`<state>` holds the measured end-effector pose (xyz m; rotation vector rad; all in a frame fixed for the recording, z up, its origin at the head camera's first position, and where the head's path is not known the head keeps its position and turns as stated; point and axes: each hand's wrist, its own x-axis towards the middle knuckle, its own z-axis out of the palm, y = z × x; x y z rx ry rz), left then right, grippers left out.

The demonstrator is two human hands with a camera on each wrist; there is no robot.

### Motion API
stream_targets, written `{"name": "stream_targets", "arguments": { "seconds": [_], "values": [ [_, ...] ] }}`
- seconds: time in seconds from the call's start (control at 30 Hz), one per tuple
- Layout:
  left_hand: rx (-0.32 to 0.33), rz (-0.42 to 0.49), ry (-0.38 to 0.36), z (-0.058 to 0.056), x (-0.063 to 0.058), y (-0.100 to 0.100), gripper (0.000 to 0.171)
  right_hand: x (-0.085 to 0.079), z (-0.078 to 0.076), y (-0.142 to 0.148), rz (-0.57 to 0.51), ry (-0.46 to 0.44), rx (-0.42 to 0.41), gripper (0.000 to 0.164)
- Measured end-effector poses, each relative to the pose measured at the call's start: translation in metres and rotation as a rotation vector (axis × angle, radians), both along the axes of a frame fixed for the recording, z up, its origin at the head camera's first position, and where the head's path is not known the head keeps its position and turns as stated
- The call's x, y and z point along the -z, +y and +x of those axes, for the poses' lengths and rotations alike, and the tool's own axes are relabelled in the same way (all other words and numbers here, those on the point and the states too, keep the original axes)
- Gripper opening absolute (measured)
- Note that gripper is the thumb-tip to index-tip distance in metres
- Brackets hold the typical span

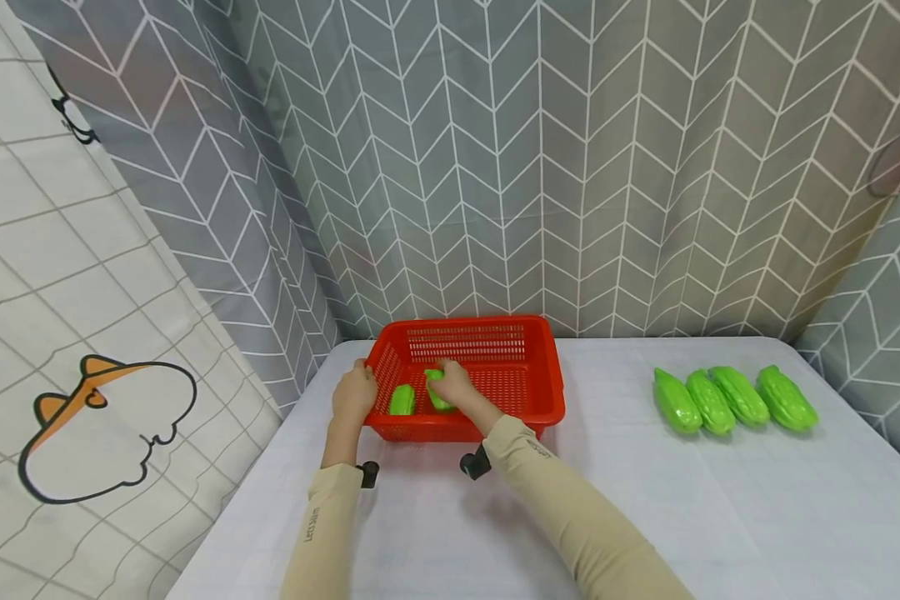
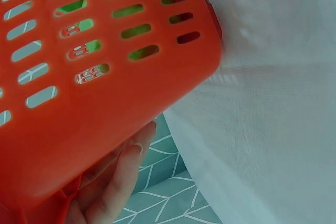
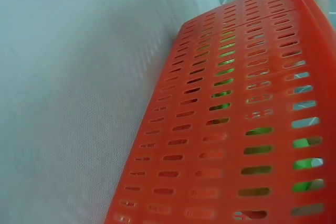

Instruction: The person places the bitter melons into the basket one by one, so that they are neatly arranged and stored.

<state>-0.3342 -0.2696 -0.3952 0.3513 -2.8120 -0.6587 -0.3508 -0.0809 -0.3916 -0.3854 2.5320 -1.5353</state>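
Observation:
A red plastic basket [image 1: 465,427] with slotted walls stands near the back of the table. My left hand [image 1: 356,392] grips its left rim; the left wrist view shows fingertips [image 2: 134,150] against the outer side. Inside, my right hand [image 1: 456,387] holds a lumpy green bitter melon [image 1: 441,402], partly covered by the hand. Another bitter melon [image 1: 402,400] lies to its left in the basket. In the right wrist view, the basket wall [image 3: 210,129] hides the right hand, and bits of green show through the slots.
Several more bitter melons [image 1: 712,403] lie in a row on the right side of the white-covered table [image 1: 615,492]. A grey chevron-patterned curtain [image 1: 495,167] hangs right behind the table. A white tiled-pattern cloth [image 1: 105,275] hangs at the left.

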Motion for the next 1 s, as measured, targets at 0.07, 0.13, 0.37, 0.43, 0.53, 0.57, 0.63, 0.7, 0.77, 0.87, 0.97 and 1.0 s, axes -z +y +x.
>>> {"name": "stream_targets", "arguments": {
  "seconds": [0.07,0.13,0.37,0.43,0.53,0.57,0.63,0.7,0.77,0.87,0.97,1.0],
  "values": [
    [0.003,-0.003,0.003,0.0,0.0,0.001,0.043,0.001,-0.001,-0.001,0.009,-0.013,0.004,0.053],
    [0.003,-0.006,0.008,0.0,0.0,0.001,0.043,0.002,-0.002,-0.003,0.021,-0.031,0.006,0.053],
    [0.002,-0.012,0.015,-0.002,0.003,0.001,0.043,0.004,-0.005,-0.012,0.062,-0.09,-0.02,0.054],
    [0.002,-0.012,0.017,-0.002,0.003,0.001,0.043,0.005,-0.005,-0.015,0.087,-0.076,-0.023,0.052],
    [0.002,-0.012,0.019,-0.002,0.002,0.002,0.043,0.004,-0.005,-0.018,0.105,-0.063,-0.027,0.044],
    [0.001,-0.012,0.02,-0.002,0.002,0.002,0.043,0.004,-0.004,-0.02,0.117,-0.065,-0.023,0.039],
    [0.0,-0.012,0.019,-0.001,0.001,0.003,0.044,0.003,-0.004,-0.022,0.131,-0.067,-0.016,0.032],
    [-0.001,-0.014,0.019,-0.001,0.001,0.002,0.044,0.003,-0.003,-0.023,0.144,-0.067,-0.012,0.03],
    [-0.004,-0.012,0.018,-0.001,0.0,0.002,0.044,0.004,-0.003,-0.024,0.16,-0.069,-0.01,0.033],
    [-0.002,-0.009,0.014,0.0,0.0,0.002,0.044,0.006,-0.003,-0.026,0.168,-0.078,-0.003,0.031],
    [-0.001,-0.008,0.011,0.0,0.0,0.001,0.044,0.007,-0.004,-0.027,0.178,-0.086,0.0,0.018],
    [-0.001,-0.009,0.011,0.0,0.0,0.001,0.044,0.007,-0.005,-0.027,0.179,-0.087,0.001,0.013]
  ]
}}
